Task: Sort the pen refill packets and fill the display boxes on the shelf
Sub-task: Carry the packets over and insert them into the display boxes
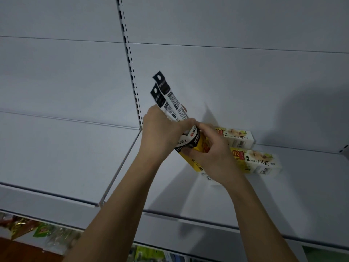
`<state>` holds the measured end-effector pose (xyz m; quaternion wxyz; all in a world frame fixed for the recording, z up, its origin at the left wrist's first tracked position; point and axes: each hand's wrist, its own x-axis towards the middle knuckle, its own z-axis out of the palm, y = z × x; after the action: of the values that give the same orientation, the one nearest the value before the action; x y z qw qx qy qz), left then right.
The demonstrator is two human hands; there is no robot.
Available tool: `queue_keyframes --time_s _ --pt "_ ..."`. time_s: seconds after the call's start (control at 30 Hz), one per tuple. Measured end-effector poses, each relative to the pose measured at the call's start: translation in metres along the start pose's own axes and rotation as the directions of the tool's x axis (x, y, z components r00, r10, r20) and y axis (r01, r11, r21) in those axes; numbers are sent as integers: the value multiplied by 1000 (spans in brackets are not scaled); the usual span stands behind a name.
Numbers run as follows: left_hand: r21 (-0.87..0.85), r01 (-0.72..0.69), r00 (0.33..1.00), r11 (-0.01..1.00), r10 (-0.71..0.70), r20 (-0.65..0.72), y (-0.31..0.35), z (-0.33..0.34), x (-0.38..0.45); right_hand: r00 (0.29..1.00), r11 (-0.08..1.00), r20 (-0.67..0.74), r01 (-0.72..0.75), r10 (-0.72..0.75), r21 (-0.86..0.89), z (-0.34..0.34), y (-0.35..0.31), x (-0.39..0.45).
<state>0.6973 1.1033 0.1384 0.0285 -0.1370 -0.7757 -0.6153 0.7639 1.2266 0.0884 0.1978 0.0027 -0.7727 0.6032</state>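
White metal shelf (283, 195), slotted upright (132, 72), grey back panel (56, 72)

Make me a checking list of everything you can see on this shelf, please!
Surface: white shelf, mostly bare.
Job's things: refill packets sticking up out of a yellow display box; two more display boxes lie behind it.
Clutter: nothing seen.
Grips: left hand holds the packets; right hand holds the yellow box.
Cables: nothing seen.
Surroundings: slotted upright; colourful goods on the shelf below, blurred.
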Motion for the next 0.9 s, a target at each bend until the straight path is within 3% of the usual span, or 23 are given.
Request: queue_keyframes --time_s 0.17,0.27,0.37,0.43,0.57,0.9 --pt "-77 9 994 997 0 109 -6 -11 0 999 999 43 14 -12 -44 4 2 6" --pt "-233 -59 998 971 55 -23 -5 -24 3 998 986 65 21 -10 -168 5 7 12" --pt "-162 -137 986 977 119 -116 -8 -40 14 997 974 79 22 -4 -226 4 13 14" --pt "-100 -118 991 988 111 -73 -15 -43 17 998 972 69 13 3 -236 3 15 15" --pt "-6 37 980 999 -35 197 -37 -23 6 997 955 69 -4 26 -297 7 19 15" --pt "-20 123 968 992 -116 224 -49 -35 14 992 910 93 -41 87 -412 -2 25 15"
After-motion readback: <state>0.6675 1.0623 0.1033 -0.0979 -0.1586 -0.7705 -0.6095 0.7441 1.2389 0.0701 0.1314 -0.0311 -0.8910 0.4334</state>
